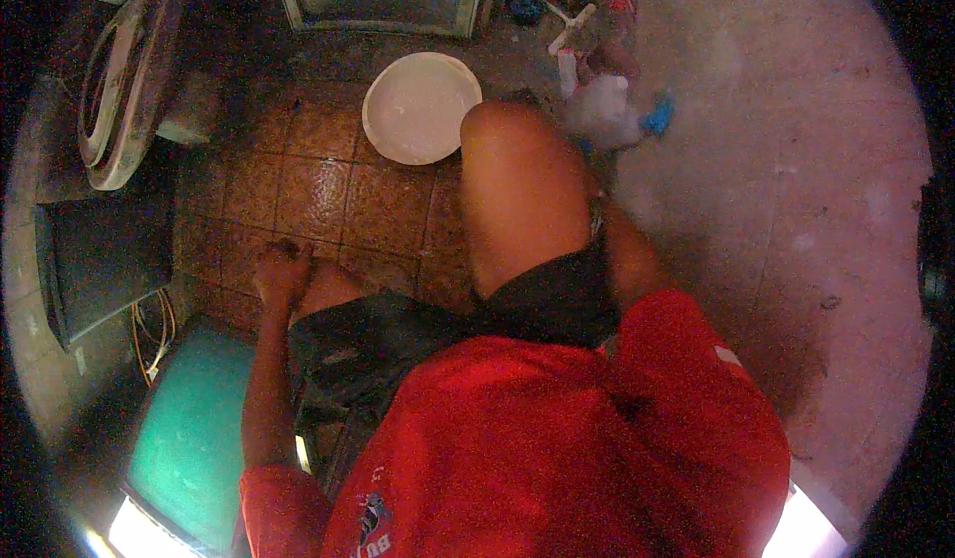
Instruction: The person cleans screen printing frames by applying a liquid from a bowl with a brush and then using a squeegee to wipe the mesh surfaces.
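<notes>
My left hand (283, 273) is curled closed beside my left knee (333, 284). What its fingers hold, if anything, does not show in the dim light. My right forearm (632, 260) runs down the outer side of my raised right thigh (527, 195), which hides the right hand. Beyond my knees a round white basin (420, 105) rests on the brown tiled floor (308, 190). It seems to hold a pale liquid.
A pale-framed screen or panel (383, 29) stands at the far side. Small items, among them a blue crumpled piece (657, 115), lie at the far right by the wall (796, 160). A dark box (104, 265) and a green container (194, 429) stand at left.
</notes>
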Available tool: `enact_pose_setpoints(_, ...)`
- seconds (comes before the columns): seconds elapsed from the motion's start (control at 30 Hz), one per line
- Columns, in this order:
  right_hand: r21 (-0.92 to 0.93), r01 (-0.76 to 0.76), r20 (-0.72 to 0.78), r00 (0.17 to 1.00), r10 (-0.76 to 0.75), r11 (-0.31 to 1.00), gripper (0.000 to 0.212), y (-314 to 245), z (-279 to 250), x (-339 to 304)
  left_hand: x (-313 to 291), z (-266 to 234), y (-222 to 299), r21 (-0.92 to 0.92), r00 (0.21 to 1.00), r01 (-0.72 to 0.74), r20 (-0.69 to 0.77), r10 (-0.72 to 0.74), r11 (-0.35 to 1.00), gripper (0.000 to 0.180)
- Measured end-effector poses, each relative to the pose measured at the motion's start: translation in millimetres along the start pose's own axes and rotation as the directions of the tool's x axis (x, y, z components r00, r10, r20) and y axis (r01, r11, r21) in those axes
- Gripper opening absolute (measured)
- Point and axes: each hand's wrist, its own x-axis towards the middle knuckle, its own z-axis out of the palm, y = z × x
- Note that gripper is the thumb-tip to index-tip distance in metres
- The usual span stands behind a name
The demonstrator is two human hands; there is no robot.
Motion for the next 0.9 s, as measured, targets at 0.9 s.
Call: enact_pose_setpoints(0.9, -0.134, -0.164, 0.06, 0.983, 0.174, 0.977, 0.043, -8, -140, -28, -31, 1, 115, 0.105, 0.989, 0.034, 0.139, -0.049, 0.994, 0.061)
